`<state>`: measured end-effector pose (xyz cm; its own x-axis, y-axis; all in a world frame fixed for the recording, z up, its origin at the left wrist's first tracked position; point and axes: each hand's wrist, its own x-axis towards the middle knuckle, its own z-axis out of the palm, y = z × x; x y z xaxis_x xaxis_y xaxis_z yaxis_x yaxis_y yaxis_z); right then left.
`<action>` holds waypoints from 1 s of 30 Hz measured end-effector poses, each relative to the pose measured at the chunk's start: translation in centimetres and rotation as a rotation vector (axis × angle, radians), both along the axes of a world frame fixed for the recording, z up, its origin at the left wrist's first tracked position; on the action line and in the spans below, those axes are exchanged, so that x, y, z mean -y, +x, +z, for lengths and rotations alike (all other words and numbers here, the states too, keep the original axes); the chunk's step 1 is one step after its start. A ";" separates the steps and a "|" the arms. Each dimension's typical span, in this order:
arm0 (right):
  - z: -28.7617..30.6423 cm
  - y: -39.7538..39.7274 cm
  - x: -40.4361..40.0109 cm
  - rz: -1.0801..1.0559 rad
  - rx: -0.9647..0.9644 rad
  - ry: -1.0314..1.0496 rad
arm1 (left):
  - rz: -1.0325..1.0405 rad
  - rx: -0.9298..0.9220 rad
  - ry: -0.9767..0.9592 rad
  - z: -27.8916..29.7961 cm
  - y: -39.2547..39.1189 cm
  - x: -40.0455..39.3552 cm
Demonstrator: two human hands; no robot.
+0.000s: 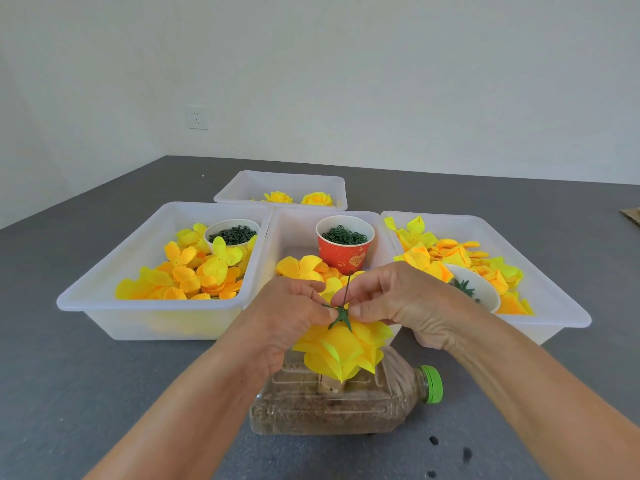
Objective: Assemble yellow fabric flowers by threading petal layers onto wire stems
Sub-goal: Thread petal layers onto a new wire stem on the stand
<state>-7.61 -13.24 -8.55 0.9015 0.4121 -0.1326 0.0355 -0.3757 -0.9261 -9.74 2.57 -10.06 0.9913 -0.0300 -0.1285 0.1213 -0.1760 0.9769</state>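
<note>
- The half-built yellow fabric flower (pixel 343 351) hangs head-down over a clear plastic bottle filled with brown grains (pixel 322 407), which lies on its side on the grey table (pixel 104 393), green cap to the right.
- A thin dark wire stem (pixel 346 289) rises from the flower's back, between the two hands.
- The left hand (pixel 291 313) is pinched closed at the green star-shaped plastic calyx (pixel 341 317), which sits on the wire against the top petal layer.
- The right hand (pixel 391 299) is also closed narrow, thumb and forefinger on the wire just above the calyx; whether it grips the wire or the calyx's edge I cannot tell.
- Judging by the stacked layers, this flower is nearly complete and the calyx is being seated.
- The petals look light, soft and easily creased, so they are poor places to grip; the wire is probably stiff but bendable, and slippery for bare fingers.
- The better hold is likely the wire close to the calyx, with the other hand pressing on the calyx's firmer plastic hub.
- Loose yellow petal pieces (pixel 194 271) fill the translucent white plastic tray on the left (pixel 104 306); a red paper cup of small green rings (pixel 344 244) stands in the middle tray, just behind the hands.
</note>
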 end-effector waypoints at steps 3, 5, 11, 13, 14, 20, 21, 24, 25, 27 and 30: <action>0.1 -0.3 0.1 0.010 0.011 -0.007 | 0.014 -0.045 -0.047 -0.1 0.2 0.0; 0.1 -0.3 0.1 -0.008 -0.025 0.030 | 0.035 -0.072 -0.089 -0.3 0.3 0.0; 0.0 -0.2 0.0 -0.064 -0.203 0.092 | 0.105 -0.116 -0.106 -0.5 0.5 0.1; 0.0 -0.1 -0.1 -0.085 -0.195 0.058 | 0.101 -0.074 -0.083 -0.2 0.4 0.2; 0.1 -0.1 -0.2 -0.097 -0.164 0.020 | 0.099 -0.048 -0.066 -0.2 0.4 0.3; 0.3 -0.3 -0.8 -0.132 -0.007 -0.104 | 0.100 0.020 0.009 -0.2 0.3 0.7; 0.4 -0.3 -0.9 -0.134 0.013 -0.119 | 0.099 0.022 0.013 -0.2 0.3 0.6; 0.5 -0.6 -1.1 -0.129 0.066 -0.176 | 0.098 0.018 0.032 -0.3 0.4 0.6; 0.5 -0.7 -1.1 -0.124 0.078 -0.193 | 0.088 0.012 0.034 -0.4 0.4 0.6; 0.6 -1.0 -1.2 -0.111 0.106 -0.225 | 0.077 0.004 0.022 -0.5 0.4 0.6; 0.5 -1.0 -1.3 -0.109 0.146 -0.270 | 0.089 0.018 0.044 -0.6 0.1 0.7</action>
<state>-8.63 -11.90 -8.05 0.9560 0.2793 -0.0900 0.1066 -0.6161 -0.7804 -9.60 1.89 -10.63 0.9919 0.0638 -0.1101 0.1211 -0.2076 0.9707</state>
